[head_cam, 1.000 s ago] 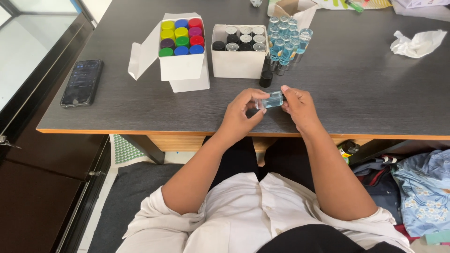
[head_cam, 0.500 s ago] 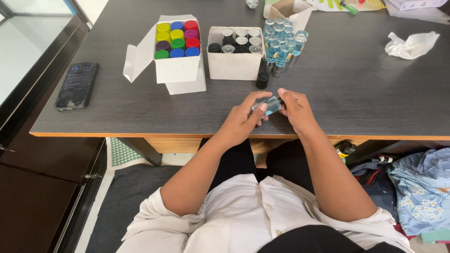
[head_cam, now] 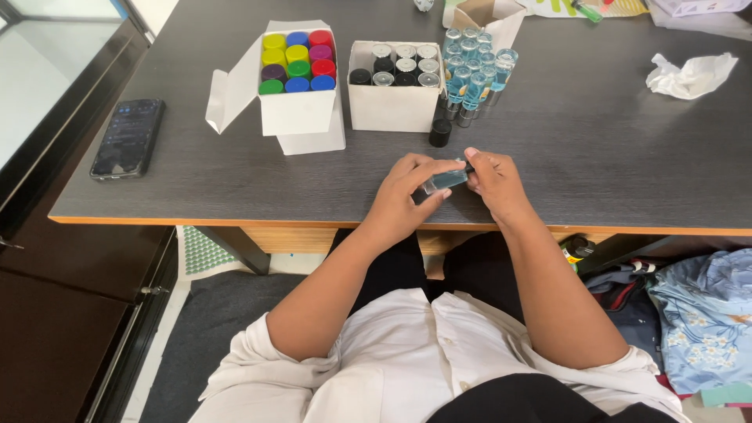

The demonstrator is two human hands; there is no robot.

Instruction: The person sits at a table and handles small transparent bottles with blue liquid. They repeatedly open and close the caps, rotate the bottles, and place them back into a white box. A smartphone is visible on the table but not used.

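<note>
Both hands meet over the near edge of the dark table (head_cam: pixel 595 157). My left hand (head_cam: pixel 407 196) and my right hand (head_cam: pixel 493 182) together hold a small clear vial of blue liquid (head_cam: pixel 445 179), lying sideways between the fingers. A single black cap (head_cam: pixel 440 132) stands on the table just beyond the hands. Behind it a cluster of several blue-filled vials (head_cam: pixel 474 74) stands upright.
A white box of coloured caps (head_cam: pixel 298 86) and a white box of black and clear-topped vials (head_cam: pixel 395 86) stand at the back. A black phone (head_cam: pixel 128 138) lies at the left, a crumpled tissue (head_cam: pixel 689 74) at the right. Clothes (head_cam: pixel 697 313) lie on the floor.
The hands have stayed together on the vial at the table's near edge; the vial has tilted slightly between the fingers. The camera view has shifted a little.
</note>
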